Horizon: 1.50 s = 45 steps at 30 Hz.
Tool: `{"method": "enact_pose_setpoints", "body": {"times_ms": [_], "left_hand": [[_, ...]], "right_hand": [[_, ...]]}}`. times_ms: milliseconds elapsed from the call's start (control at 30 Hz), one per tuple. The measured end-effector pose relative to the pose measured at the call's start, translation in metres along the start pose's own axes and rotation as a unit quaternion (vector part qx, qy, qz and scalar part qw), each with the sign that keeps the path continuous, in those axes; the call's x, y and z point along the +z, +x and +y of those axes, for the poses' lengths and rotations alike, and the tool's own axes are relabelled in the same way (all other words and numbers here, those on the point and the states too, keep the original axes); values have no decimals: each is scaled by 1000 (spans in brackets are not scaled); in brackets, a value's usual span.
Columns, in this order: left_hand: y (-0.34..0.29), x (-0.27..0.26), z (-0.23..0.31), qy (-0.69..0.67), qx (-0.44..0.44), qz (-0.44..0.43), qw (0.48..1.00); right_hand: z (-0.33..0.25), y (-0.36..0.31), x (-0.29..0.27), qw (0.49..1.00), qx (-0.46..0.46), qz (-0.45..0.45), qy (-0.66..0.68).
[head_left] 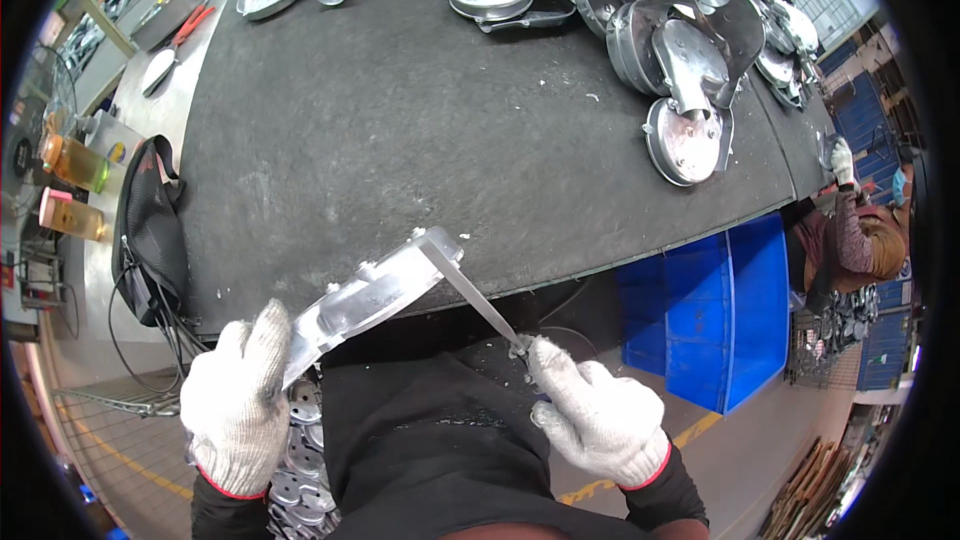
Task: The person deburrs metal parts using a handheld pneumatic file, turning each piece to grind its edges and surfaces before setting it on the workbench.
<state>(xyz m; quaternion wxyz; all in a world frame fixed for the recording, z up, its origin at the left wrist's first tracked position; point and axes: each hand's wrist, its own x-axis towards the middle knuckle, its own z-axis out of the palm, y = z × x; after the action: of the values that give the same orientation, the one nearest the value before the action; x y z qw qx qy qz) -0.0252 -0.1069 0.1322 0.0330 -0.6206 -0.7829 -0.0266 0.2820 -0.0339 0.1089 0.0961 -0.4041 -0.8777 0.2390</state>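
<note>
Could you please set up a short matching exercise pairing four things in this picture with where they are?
Things:
1. metal casting
2. flat file
3. blue bin
4. black bag

Places:
A. under the bench's right end
B. in the right hand
C. on the bench's left side
D. in the left hand, resting on the bench's near edge

Pairs: 1-D, 2-B, 3-A, 4-C

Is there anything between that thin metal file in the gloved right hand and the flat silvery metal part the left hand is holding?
Nothing visible. The right hand holds the thin metal file, whose tip reaches the top end of the flat silvery metal casting, held by the left hand against the edge of the dark matted workbench.
</note>
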Motion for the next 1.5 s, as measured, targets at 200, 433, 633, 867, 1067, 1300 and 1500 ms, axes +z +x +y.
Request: {"method": "enact_pose_setpoints", "body": {"times_ms": [200,433,633,867,1067,1300,1500], "left_hand": [[2,-7,7,6,-10,-15,1000],[-4,-2,2,-5,-15,-40,999],[7,-9,3,-32,75,-6,997],[12,-9,11,-48,70,13,996],[10,-8,13,-86,-1,-13,996],[13,-5,4,-88,-3,0,996],[11,-5,5,-92,1,2,996]], "right_hand": [[1,0,-7,982,79,-41,-168],[20,5,-9,839,251,-189,444],[19,-11,-9,799,218,-193,526],[-13,6,0,981,-12,-109,159],[-11,10,-3,932,43,-166,320],[-6,23,6,786,222,-284,501],[-8,16,3,777,195,-310,512]]}}
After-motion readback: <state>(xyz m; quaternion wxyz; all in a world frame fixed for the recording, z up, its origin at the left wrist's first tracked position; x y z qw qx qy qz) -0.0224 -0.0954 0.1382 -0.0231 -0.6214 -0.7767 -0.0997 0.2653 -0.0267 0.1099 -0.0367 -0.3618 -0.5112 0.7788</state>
